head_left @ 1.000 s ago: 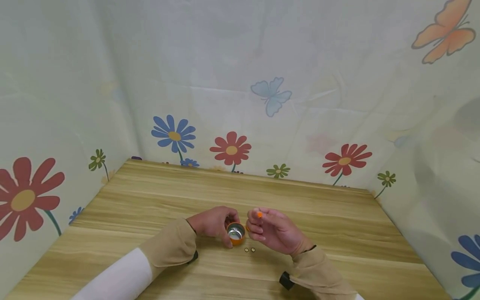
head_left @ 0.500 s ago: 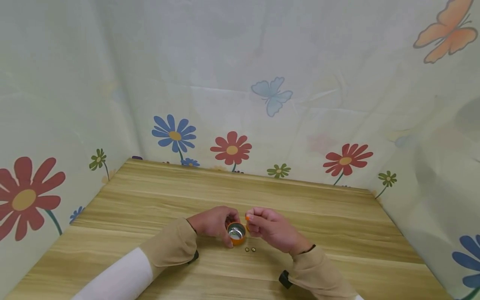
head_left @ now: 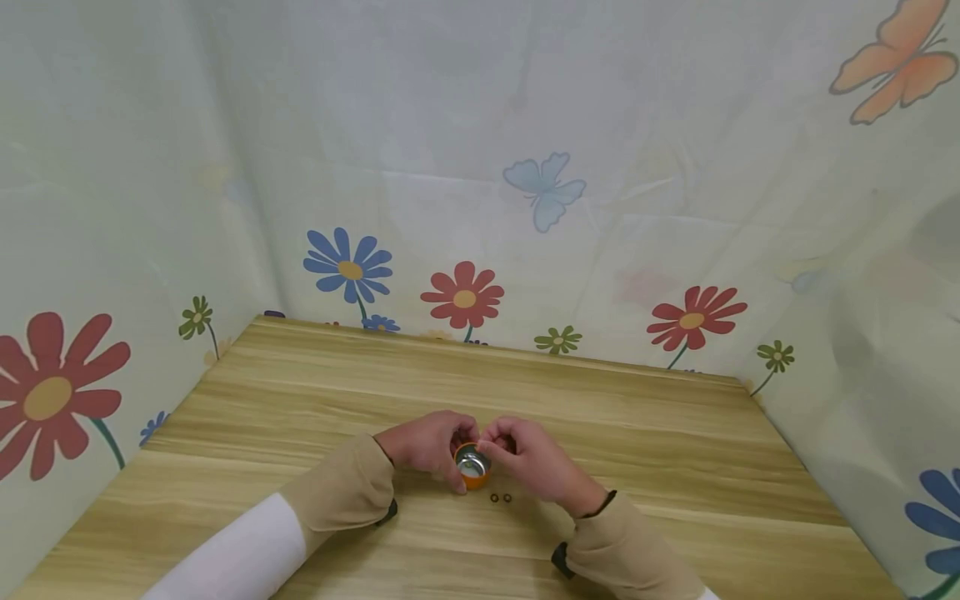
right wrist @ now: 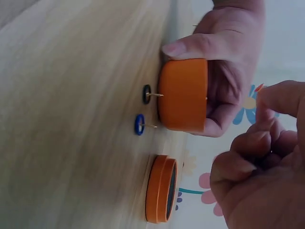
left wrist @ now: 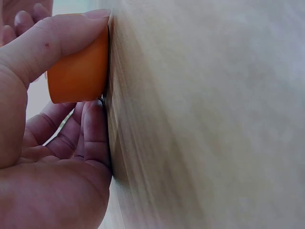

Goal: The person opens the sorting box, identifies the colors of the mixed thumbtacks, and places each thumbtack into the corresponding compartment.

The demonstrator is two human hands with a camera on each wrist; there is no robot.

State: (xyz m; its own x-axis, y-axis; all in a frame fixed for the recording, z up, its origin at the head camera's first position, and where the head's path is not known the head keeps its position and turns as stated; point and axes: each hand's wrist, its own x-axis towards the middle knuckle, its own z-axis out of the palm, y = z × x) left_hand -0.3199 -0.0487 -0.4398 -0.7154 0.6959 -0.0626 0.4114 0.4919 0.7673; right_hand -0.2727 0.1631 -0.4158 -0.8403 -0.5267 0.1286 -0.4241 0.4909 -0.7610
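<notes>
My left hand (head_left: 431,446) grips an open round orange tin (head_left: 472,477), with the thumb on its near side and the fingers around the far side. The tin stands upright on the table, its shiny metal inside showing in the head view. My right hand (head_left: 536,458) is at the tin's right rim, thumb and forefinger pinched together. In the right wrist view a speck of orange thumbtack (right wrist: 259,88) shows at those fingertips; the rest is hidden. Close by the tin lie a black thumbtack (right wrist: 147,94) and a blue thumbtack (right wrist: 139,124), points up.
An orange lid (right wrist: 159,188) with a dark inside lies on the wooden table (head_left: 337,375), to the right of the tin; my right hand covers it in the head view. A flower-printed sheet (head_left: 412,200) encloses the table's back and sides.
My right hand has turned over and moved left from beside the tin to its rim, carrying the orange thumbtack. The left hand and tin have stayed in place.
</notes>
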